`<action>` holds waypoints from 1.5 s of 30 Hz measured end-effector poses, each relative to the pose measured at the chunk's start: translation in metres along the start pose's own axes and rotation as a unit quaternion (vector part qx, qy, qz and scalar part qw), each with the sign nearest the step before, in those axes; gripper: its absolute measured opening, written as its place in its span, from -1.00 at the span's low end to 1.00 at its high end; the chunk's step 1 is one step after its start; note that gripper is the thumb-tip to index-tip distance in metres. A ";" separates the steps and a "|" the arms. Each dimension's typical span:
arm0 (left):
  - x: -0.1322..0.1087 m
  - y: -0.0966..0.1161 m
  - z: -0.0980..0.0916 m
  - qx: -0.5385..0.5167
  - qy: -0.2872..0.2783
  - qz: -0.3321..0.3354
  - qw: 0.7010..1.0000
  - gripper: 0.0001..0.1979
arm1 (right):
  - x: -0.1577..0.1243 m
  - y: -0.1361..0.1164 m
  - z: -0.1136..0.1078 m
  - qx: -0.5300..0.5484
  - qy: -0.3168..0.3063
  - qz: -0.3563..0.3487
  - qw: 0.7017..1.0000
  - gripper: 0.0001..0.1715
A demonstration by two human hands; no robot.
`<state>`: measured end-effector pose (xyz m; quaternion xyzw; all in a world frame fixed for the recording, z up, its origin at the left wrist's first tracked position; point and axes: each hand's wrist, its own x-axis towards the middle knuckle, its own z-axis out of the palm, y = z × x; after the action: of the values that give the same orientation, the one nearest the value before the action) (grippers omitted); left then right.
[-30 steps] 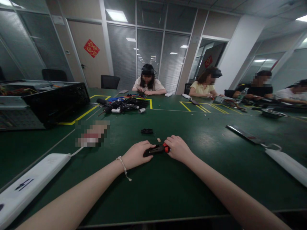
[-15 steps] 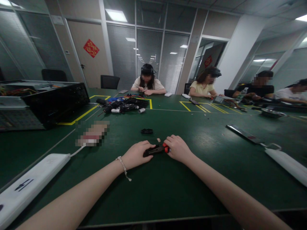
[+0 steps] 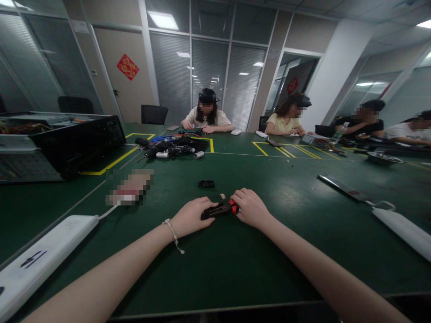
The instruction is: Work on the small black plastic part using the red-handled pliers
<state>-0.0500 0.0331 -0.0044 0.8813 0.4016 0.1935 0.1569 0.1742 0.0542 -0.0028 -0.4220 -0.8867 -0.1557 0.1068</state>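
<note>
My right hand point(image 3: 249, 207) is wrapped round the red handles of a pair of pliers point(image 3: 222, 209), whose dark jaws point left. Between the thumb and fingers of my left hand point(image 3: 193, 217) is a small black part point(image 3: 207, 212), and the jaws reach onto it. Its exact kind is hard to make out. Just beyond the pliers lies a small pale scrap point(image 3: 222, 196). Farther off, a black plastic piece point(image 3: 206, 184) rests by itself on the green table point(image 3: 262, 264).
An open computer case point(image 3: 81, 146) stands at the left. A heap of cables and tools point(image 3: 171, 146) lies at the back. White power banks point(image 3: 50, 260) flank my arms, cabled to phones. Several people sit along the far side. A metal bowl point(image 3: 384, 158) is at right.
My hands stay almost in place; the pliers' handles look slightly more spread. Across the table, a person's hand has shifted left, and another person at right has raised a hand.
</note>
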 end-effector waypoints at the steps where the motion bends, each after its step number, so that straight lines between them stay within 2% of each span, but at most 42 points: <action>1: 0.000 0.000 0.000 -0.001 -0.001 -0.001 1.000 -0.59 | 0.000 0.000 0.000 0.000 -0.002 0.002 1.000 -0.74; 19: 0.000 0.002 -0.001 -0.001 -0.005 -0.003 1.000 -0.59 | 0.000 0.000 0.000 -0.012 -0.011 0.021 1.000 -0.85; 36: -0.001 0.006 -0.002 -0.012 -0.001 -0.021 1.000 -0.60 | 0.001 -0.001 0.000 -0.013 -0.008 0.012 1.000 -0.84; 45: -0.001 0.002 0.000 -0.020 0.002 -0.012 1.000 -0.60 | 0.000 0.000 0.000 -0.010 -0.010 0.012 1.000 -0.84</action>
<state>-0.0496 0.0315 -0.0038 0.8726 0.4084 0.2015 0.1763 0.1748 0.0541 -0.0026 -0.4354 -0.8809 -0.1593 0.0952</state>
